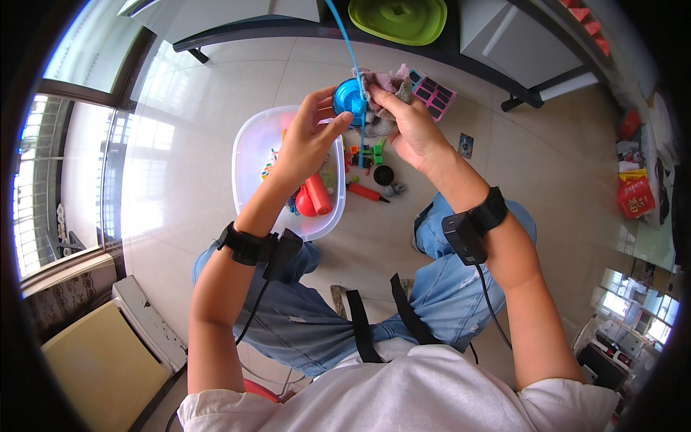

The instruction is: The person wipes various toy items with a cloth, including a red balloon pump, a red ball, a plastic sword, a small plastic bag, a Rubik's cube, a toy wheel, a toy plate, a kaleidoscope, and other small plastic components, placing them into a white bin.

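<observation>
My left hand (pixel 318 129) grips the left side of a round blue plastic toy (pixel 348 101), with the thumb at its lower edge. A light-blue cord (pixel 345 38) runs from the top of the view past the toy and hangs below it. My right hand (pixel 407 119) holds a crumpled greyish-pink cloth (pixel 386 83) against the toy's right side. Below my left hand stands a translucent plastic tub (pixel 245 189) with a red cylinder (pixel 318 194), a red ball-shaped toy (pixel 305 204) and other small toys in it.
On the tiled floor right of the tub lie a red toy pump (pixel 367 192), a black round piece (pixel 384 175), green toy parts (pixel 377 154), a card (pixel 466 146) and a pink-framed panel (pixel 435 97). A green plastic basin (pixel 399 19) rests on the dark shelf ahead.
</observation>
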Tool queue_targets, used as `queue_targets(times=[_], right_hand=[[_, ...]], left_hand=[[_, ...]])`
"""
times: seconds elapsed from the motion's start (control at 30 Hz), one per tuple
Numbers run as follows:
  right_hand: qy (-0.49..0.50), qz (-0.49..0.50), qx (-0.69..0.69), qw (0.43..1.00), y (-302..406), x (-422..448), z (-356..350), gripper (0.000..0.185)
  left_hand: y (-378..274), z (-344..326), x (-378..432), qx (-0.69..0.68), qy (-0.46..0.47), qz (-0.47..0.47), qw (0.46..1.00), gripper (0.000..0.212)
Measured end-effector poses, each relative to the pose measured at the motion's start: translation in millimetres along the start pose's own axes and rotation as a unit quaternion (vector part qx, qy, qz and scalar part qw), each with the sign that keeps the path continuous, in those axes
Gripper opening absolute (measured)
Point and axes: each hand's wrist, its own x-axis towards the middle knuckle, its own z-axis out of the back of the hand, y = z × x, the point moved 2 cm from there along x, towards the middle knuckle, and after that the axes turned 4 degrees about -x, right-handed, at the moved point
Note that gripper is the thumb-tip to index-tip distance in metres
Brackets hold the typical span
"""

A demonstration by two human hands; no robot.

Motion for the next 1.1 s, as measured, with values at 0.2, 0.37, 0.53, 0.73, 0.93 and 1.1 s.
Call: queue_targets(times=[0.2, 0.37, 0.53, 0.73, 0.93, 1.1], right_hand=[[0.067, -0.05, 0.026, 0.996, -3.2, -3.1, 1.8, 0.016], [0.106, -0.09, -0.046, 0.989, -5.4, -4.3, -1.0, 0.02], [0.095, -0.124, 0.032, 0.987, -12.6, -2.5, 3.2, 0.018], [0.048, -0.07, 0.086, 0.993, -4.7, -4.3, -4.4, 0.016], [0.022, -0.066, 0.082, 0.994, -4.9, -2.9, 0.1, 0.016], [0.034, -0.091, 0.123, 0.988, -5.8, 0.5, 3.2, 0.019]], left_hand=[[-10.4, 8.9, 2.1, 0.056, 0.046, 0.039, 0.997, 0.037], [-12.9, 15.3, -1.7, 0.182, 0.102, 0.005, 0.978, 0.033], [-15.4, 0.0, -2.6, 0.263, 0.058, -0.039, 0.962, 0.022], [-7.7, 5.0, 1.5, 0.132, -0.043, -0.015, 0.99, 0.026], [-17.2, -0.2, -1.6, 0.148, -0.01, 0.013, 0.989, 0.023], [-18.7, 1.0, -1.3, 0.272, -0.002, -0.079, 0.959, 0.023]])
